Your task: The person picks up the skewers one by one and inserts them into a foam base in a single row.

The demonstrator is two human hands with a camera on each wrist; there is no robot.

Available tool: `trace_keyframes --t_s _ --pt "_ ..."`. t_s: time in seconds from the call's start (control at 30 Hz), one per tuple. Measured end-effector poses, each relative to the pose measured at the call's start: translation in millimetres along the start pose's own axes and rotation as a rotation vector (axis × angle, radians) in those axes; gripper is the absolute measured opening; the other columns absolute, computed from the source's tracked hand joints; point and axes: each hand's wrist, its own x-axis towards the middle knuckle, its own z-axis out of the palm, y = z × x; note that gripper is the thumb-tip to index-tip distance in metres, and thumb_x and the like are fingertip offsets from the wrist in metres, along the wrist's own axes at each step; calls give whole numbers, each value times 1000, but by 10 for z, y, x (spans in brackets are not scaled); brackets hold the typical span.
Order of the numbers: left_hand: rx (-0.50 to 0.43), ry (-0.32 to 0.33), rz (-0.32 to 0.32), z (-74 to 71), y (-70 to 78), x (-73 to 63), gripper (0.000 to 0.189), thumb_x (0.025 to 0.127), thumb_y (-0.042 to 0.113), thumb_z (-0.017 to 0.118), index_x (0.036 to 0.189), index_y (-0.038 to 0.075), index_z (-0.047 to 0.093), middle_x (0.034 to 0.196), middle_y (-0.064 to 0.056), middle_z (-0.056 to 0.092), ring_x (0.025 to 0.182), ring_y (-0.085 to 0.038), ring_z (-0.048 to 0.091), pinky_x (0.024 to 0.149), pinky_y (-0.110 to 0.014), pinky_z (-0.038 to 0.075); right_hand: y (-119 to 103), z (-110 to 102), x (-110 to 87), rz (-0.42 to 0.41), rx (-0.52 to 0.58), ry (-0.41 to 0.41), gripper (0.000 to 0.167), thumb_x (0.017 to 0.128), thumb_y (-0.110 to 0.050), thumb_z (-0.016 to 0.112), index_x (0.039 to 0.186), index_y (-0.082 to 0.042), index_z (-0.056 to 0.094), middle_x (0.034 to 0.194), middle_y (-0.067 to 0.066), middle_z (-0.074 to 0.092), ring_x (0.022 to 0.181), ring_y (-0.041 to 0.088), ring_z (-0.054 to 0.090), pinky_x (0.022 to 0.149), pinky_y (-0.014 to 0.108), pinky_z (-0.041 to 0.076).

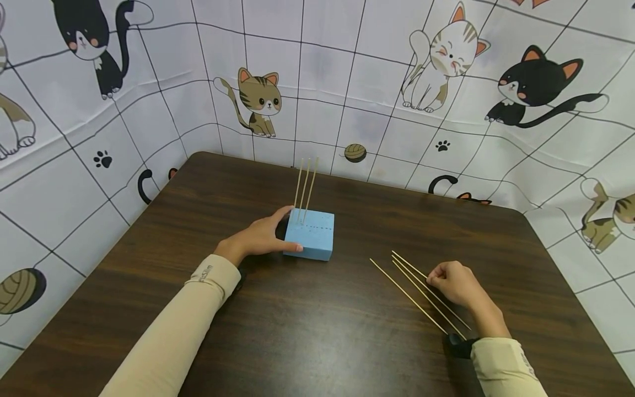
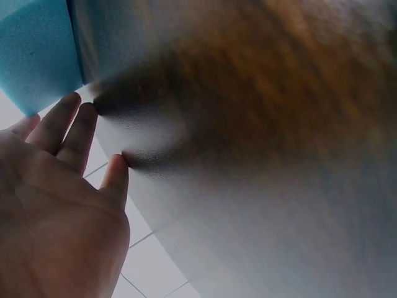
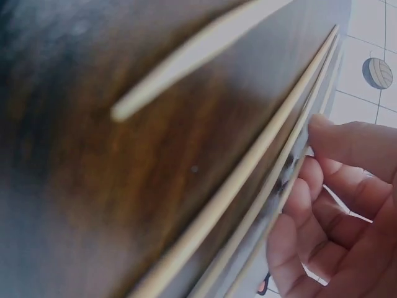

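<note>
A light-blue foam block [image 1: 313,234] rests on the table with three thin bamboo skewers [image 1: 306,190] standing in its far-left part and a row of small holes across its top. My left hand [image 1: 258,237] grips the block from its left side, thumb along the near face, fingers at the far side. In the left wrist view the fingertips [image 2: 73,99] meet the block [image 2: 40,56]. To the right, my right hand [image 1: 453,282] pinches the rightmost of several loose skewers [image 1: 408,295]. Seen from the right wrist, thumb and forefinger [image 3: 319,133] close at that skewer, beside two others [image 3: 248,164].
The dark wood table [image 1: 347,336] runs back to a white grid-patterned curtain [image 1: 327,71] printed with cats, hanging behind and at both sides. One loose skewer lies a little apart, left of the others.
</note>
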Motion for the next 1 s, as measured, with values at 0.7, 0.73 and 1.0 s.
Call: trace_keyframes --t_s 0.7,0.73,1.0 --pt "-7 0 -9 -19 13 -22 112 78 62 74 160 25 7 164 -11 20 145 -41 29 112 -63 28 -349 -217 87 -151 175 390 22 97 -18 64 111 -2 70 95 12 72 79 12 61 65 19 47" --pt "-5 -1 -8 -18 12 -22 112 78 62 74 160 25 7 164 -11 20 145 -41 29 112 -63 28 -387 -217 102 -161 182 404 22 97 -18 64 111 -2 70 95 12 72 79 10 60 65 18 46" --pt "-1 -7 2 -11 7 -20 112 79 61 74 161 23 6 164 -11 20 144 -42 31 112 -63 29 -774 -193 262 -256 325 476 16 96 -13 65 107 -1 69 95 14 71 76 -2 57 69 12 45"
